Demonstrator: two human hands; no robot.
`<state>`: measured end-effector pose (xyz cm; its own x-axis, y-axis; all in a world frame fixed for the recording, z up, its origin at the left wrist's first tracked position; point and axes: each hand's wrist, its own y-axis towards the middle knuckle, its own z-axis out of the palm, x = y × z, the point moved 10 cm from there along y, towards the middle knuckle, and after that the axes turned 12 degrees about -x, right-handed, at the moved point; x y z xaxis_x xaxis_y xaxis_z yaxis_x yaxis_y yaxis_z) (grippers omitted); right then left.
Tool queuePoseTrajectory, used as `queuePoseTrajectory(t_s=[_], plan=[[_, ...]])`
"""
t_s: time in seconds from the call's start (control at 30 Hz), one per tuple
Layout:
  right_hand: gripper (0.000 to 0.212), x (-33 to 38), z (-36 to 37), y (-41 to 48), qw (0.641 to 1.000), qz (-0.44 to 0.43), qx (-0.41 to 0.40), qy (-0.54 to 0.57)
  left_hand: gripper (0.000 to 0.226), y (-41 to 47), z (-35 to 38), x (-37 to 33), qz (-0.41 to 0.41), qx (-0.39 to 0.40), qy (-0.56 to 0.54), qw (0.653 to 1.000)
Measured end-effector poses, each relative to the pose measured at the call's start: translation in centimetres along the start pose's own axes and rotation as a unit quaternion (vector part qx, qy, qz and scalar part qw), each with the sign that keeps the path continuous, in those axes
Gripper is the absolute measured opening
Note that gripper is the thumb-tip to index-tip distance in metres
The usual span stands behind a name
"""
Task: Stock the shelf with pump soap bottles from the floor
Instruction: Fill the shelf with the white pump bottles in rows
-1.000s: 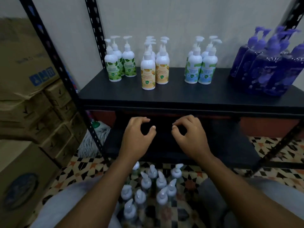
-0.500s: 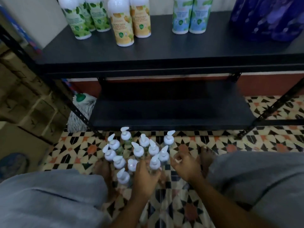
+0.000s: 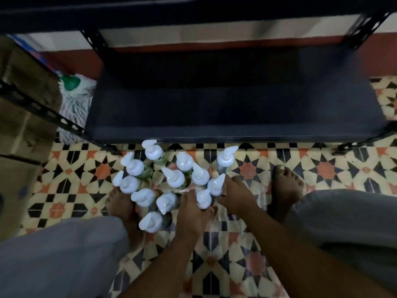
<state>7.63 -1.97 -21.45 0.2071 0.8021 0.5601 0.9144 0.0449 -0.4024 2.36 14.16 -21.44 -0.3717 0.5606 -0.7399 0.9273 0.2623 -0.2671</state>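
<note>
Left hand point(image 3: 193, 211) now tight around one pump bottle point(image 3: 203, 198), right hand point(image 3: 236, 196) around the neighbouring bottle point(image 3: 216, 186), forearms point(image 3: 169, 259) steeply downward.

- Pump soap bottles point(image 3: 176, 178): white pump heads of smooth moulded plastic, faintly glossy; the bodies are mostly hidden beneath them.
- Shelf board point(image 3: 232, 108): dark, flat, matt surface; the material cannot be told.
- Shelf uprights point(image 3: 64, 122): black perforated metal angle with a dull sheen.
- Floor point(image 3: 322, 168): patterned tiles, smooth, with a soft shine.
- Cardboard boxes point(image 3: 23, 100): brown paperboard, matt.
- Mop head point(image 3: 74, 108): shaggy pale yarn strands around a green plastic socket.
- Trousers point(image 3: 60, 254): grey cloth, matt.
</note>
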Motion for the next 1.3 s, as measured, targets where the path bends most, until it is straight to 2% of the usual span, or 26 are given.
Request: queuePoseTrajectory(t_s=[0.1,0.17,0.27,0.37,0.4,0.5,0.6,0.67,0.8,0.9,0.97,1.13,1.23,1.3], plan=[[0.074,0.0,1.2,1.1,0.999,-0.011,0.016,-0.037,0.04,1.6,2.6,3.7,0.008,0.029,0.026,0.999],[0.07,-0.3,1.5,1.4,0.999,-0.012,0.016,-0.032,0.039,1.9,2.7,4.3,0.013,0.022,0.013,1.0],[0.066,-1.3,1.2,0.8,1.0,-0.004,0.012,-0.003,0.039,0.8,0.7,2.0,0.023,0.006,-0.011,1.0],[0.06,-0.6,-2.9,-1.4,0.998,0.025,-0.029,0.058,0.031,-0.1,-0.6,0.0,-0.004,0.041,-0.009,0.999],[0.056,0.0,-4.2,-2.2,0.996,0.033,-0.027,0.076,0.038,-0.5,-1.3,-0.8,-0.021,0.049,-0.016,0.998],[0.044,2.0,-8.4,-4.2,0.989,0.041,-0.015,0.14,0.06,-1.6,-4.3,-5.2,-0.029,0.072,-0.017,0.997],[0.067,4.1,-12.7,-5.0,0.986,0.049,-0.03,0.157,0.058,-2.0,-7.3,-10.8,0.015,0.111,-0.017,0.994],[0.065,6.7,-15.7,-5.7,0.982,0.029,-0.033,0.184,0.057,-1.6,-10.8,-14.5,0.019,0.083,-0.015,0.996],[0.041,14.6,-23.3,-8.5,0.966,-0.031,-0.073,0.245,0.042,-1.2,-18.3,-22.3,0.066,0.038,-0.076,0.994],[0.042,19.7,-27.7,-10.7,0.94,-0.077,-0.09,0.319,0.021,-1.9,-24.2,-27.5,0.098,-0.006,-0.167,0.981],[0.038,22.6,-29.8,-12.3,0.92,-0.105,-0.095,0.366,0.016,-2.7,-27.4,-29.7,0.101,-0.028,-0.241,0.965],[0.03,26.4,-31.3,-15.6,0.864,-0.125,-0.063,0.483,0.031,-5.6,-31.3,-31.4,0.071,-0.027,-0.397,0.915],[0.048,26.7,-30.3,-16.2,0.841,-0.107,-0.055,0.527,0.062,-7.1,-31.3,-30.2,0.032,-0.032,-0.427,0.903],[0.062,26.6,-29.3,-16.2,0.832,-0.08,-0.052,0.547,0.067,-7.7,-30.8,-29.3,0.005,-0.032,-0.434,0.9]])
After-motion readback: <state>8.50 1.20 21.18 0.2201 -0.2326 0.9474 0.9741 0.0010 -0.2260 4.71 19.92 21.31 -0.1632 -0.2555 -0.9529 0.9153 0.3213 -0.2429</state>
